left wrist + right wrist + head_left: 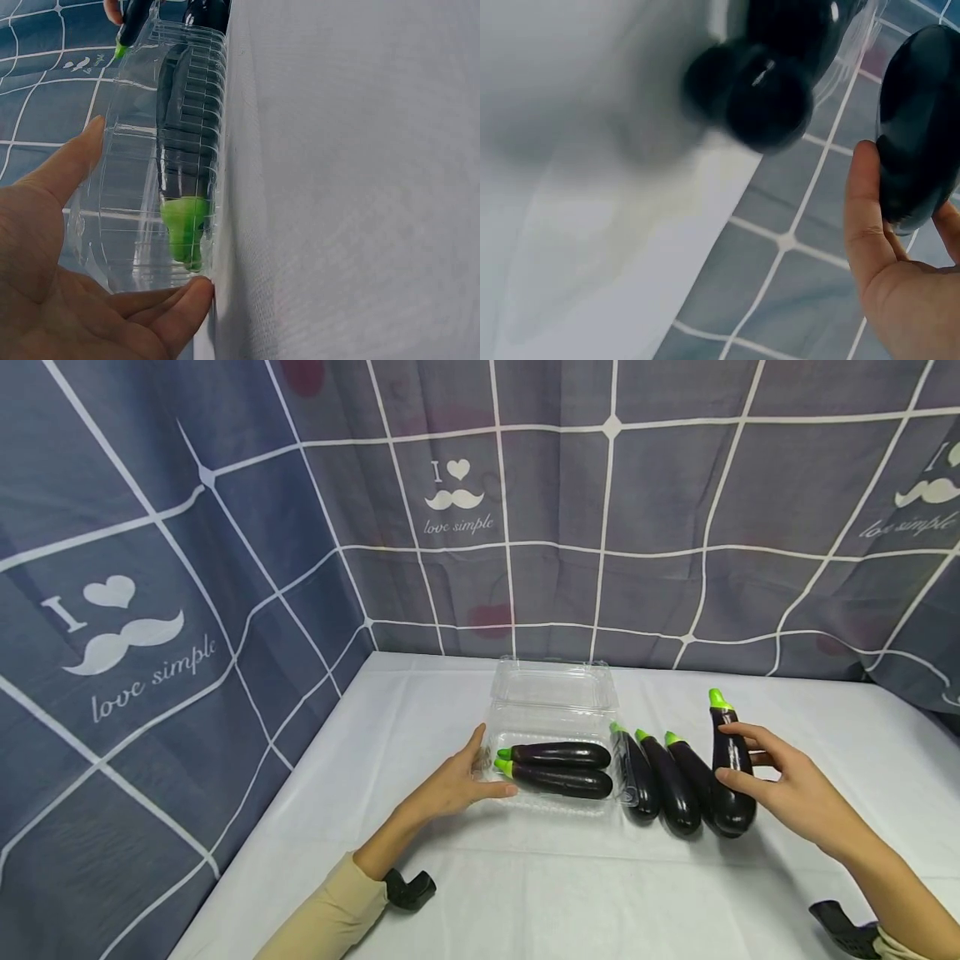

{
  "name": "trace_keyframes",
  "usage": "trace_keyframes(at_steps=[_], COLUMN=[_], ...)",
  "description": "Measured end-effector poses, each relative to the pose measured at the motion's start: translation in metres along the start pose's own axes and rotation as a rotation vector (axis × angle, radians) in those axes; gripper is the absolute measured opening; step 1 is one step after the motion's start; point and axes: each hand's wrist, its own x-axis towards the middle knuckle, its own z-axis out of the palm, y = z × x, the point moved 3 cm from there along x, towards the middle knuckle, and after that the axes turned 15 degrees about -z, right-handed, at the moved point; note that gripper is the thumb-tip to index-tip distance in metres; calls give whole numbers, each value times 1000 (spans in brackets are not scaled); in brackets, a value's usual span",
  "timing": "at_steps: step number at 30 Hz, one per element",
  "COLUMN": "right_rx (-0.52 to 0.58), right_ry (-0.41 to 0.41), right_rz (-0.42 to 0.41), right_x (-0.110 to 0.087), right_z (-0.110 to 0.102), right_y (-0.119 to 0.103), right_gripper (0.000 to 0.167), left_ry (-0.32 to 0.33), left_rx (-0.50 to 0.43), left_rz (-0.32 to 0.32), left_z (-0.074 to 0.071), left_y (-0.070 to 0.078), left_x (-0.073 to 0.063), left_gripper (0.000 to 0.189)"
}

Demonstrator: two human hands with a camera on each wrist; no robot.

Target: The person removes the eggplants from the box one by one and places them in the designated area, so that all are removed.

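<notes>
A clear plastic clamshell container [555, 689] lies on the white table with its lid folded back. Inside it, two eggplants [561, 781] lie side by side, green stems to the left. My left hand [450, 785] spreads its thumb and fingers about the container's left end, fingertips against the wall; in the left wrist view that hand [82, 277] touches the clear side. With thumb and fingers on either side, my right hand [780, 781] holds an upright eggplant [729, 768], stem up. The right wrist view has this eggplant [919, 127] apart from the others.
Three more eggplants [671, 785] lie in a row between the container and my right hand, the leftmost right at the container's edge. A grey grid-patterned curtain [555, 510] rises behind and to the left of the white table [570, 885].
</notes>
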Motion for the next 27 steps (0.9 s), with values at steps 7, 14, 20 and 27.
trace_keyframes(at_steps=[7, 14, 20, 27], right_rx=[-13, 12, 26, 48], right_ry=[-18, -29, -67, -104], right_rz=[33, 38, 56, 81], right_x=[-7, -13, -13, -15], right_z=[-9, -7, -1, 1], right_y=[26, 39, 44, 51], right_gripper=[65, 65, 64, 65], left_ry=[2, 0, 6, -2], left_rx=[-10, 3, 8, -9], left_rz=[1, -5, 1, 7], left_z=[-1, 0, -1, 0], left_y=[2, -1, -1, -1], left_x=[1, 1, 0, 1], left_gripper=[119, 119, 119, 119])
